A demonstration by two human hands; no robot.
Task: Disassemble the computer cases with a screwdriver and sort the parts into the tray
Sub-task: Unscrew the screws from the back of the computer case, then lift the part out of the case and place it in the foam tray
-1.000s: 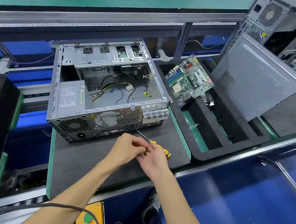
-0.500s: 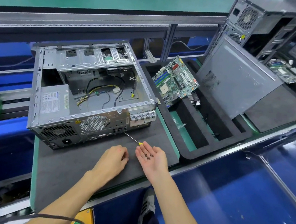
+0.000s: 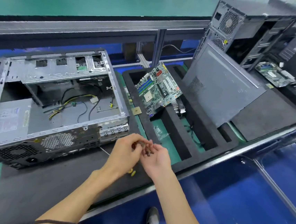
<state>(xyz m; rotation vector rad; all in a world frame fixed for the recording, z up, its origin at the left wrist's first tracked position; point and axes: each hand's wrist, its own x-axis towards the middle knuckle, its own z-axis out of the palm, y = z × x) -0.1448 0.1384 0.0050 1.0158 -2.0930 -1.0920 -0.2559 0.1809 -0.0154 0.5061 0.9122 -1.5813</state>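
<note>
Head view, right hand palm-up cradling screws, left hand grip pinching one above it

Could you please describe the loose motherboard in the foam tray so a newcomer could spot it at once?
Right of the opened case lies a black foam tray. The motherboard leans tilted at its far end, green, with blue slots.

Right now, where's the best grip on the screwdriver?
Judging from the pose, grip the screwdriver by its yellow handle, coming from above on the near side: it lies flat on the mat, its thin shaft pointing toward the case. The left hand covers its middle.
</note>
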